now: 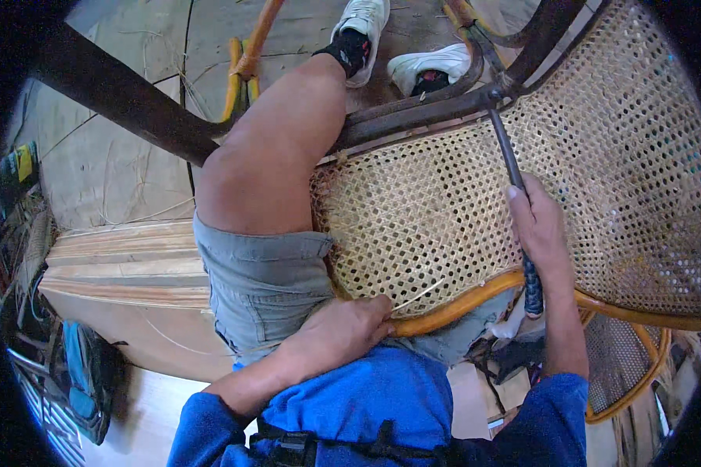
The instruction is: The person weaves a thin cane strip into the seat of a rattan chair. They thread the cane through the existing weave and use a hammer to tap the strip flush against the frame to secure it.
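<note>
A rattan chair with a woven cane panel (428, 210) lies across my lap, its curved orange-brown rim (459, 302) toward me. At that rim, my left hand (358, 317) is closed with fingers pinched on a thin pale cane strip (422, 294), which sticks out over the weave. My right hand (539, 222) wraps round the shaft of a dark hammer (506, 148). The hammer's ridged grip hangs below the hand past the rim. Its far end meets the dark chair frame (413, 115), so the head is hard to make out there.
Dark curved chair legs (125, 86) cross the far left. Stacked wooden boards (132, 268) lie left of my leg, with a dark teal backpack (89, 381) nearer. Another cane piece with a rattan rim (623, 366) stands at the lower right. Loose cane strands litter the floor boards.
</note>
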